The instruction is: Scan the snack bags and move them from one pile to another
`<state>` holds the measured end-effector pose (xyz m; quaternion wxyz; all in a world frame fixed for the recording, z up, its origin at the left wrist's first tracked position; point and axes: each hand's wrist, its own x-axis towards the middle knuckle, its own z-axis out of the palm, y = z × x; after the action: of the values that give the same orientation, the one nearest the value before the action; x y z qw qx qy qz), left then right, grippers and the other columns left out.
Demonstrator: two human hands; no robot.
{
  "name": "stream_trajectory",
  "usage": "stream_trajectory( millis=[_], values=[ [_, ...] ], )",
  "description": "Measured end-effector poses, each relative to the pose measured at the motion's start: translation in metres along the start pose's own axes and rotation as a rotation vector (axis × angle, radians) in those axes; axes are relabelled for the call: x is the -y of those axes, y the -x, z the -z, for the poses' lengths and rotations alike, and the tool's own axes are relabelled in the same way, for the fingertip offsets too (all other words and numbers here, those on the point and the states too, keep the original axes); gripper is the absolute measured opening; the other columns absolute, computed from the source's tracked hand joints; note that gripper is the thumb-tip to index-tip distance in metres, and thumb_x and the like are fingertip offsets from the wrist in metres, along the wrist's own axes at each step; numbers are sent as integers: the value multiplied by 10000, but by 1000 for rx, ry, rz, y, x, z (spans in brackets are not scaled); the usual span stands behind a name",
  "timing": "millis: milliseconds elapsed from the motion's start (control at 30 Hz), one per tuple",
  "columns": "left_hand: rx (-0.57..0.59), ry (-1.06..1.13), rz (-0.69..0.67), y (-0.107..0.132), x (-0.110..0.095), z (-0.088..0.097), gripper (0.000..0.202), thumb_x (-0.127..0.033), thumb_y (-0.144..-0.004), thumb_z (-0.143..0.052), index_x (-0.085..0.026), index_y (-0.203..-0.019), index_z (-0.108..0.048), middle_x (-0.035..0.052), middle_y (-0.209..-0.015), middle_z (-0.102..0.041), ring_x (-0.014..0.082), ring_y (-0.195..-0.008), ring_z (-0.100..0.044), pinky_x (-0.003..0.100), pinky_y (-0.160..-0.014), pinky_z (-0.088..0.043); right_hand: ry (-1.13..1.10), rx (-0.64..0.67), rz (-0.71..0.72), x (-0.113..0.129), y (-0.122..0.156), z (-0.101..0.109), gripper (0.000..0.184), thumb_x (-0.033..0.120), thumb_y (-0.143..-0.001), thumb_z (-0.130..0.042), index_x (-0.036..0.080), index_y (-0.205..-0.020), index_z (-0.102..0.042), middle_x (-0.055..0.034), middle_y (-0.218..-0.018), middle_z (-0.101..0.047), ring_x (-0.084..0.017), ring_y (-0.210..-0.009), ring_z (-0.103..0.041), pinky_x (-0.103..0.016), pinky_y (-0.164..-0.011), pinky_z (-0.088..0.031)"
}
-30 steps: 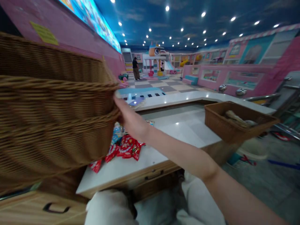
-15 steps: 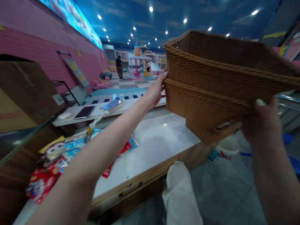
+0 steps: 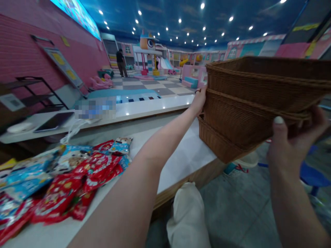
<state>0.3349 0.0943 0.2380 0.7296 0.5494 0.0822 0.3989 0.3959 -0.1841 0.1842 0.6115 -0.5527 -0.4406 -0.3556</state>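
Observation:
Brown wicker baskets [image 3: 245, 86], stacked with one rim below another, are held out at the right between my two hands. My left hand [image 3: 201, 99] grips their left side, with its fingers partly hidden behind the weave. My right hand [image 3: 292, 137] supports the near right side, thumb against the wicker and fingers underneath. Beneath them, another wicker basket [image 3: 216, 139] sits at the right end of the white counter [image 3: 178, 151]. Whether it touches the held ones all along is not clear. Red and blue snack packets [image 3: 98, 168] lie in a pile left of my left forearm.
A raised white ledge [image 3: 144, 109] runs behind the counter, bearing a dark tablet-like slab [image 3: 54, 122] and a white round object [image 3: 20, 127]. A blue stool [image 3: 314, 177] and a pale bucket [image 3: 248, 160] stand on the floor at right. A person [image 3: 121, 63] stands far back.
The baskets have lowered and shifted right in view, still in both hands. The lower basket's rim now shows apart below them. My view has turned, bringing more of the packets into sight.

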Motion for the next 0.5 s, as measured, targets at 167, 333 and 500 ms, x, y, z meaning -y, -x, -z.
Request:
stream_trajectory(
  millis=[167,333,500],
  values=[
    [102,20,-38,-6,25,-9,484,-443,-1074,-537,-188,-1484,-553,133,-1567,-618,252,-1490,-560,439,-1272,-400,19,54,-38,-17,-13,-4,783,617,-849,-790,316,-1481,-439,-161,-1637,-485,-321,-1478,-571,-598,-1203,-472],
    [181,-106,-30,14,36,-13,779,-454,-895,-843,-233,-1555,-493,125,-1558,-628,292,-1514,-537,463,-1306,-369,241,96,-136,-56,1,8,1151,667,-706,-917,348,-1638,-322,-167,-1667,-376,-342,-1492,-526,-582,-1082,-570],
    [204,-195,-47,27,35,-3,1085,-422,-665,-1016,-218,-1578,-467,176,-1592,-581,319,-1520,-525,492,-1319,-349,330,57,-223,-93,-10,28,1608,753,-472,-995,334,-1759,-126,-207,-1600,-345,-375,-1316,-642,-552,-890,-655]
  ],
)
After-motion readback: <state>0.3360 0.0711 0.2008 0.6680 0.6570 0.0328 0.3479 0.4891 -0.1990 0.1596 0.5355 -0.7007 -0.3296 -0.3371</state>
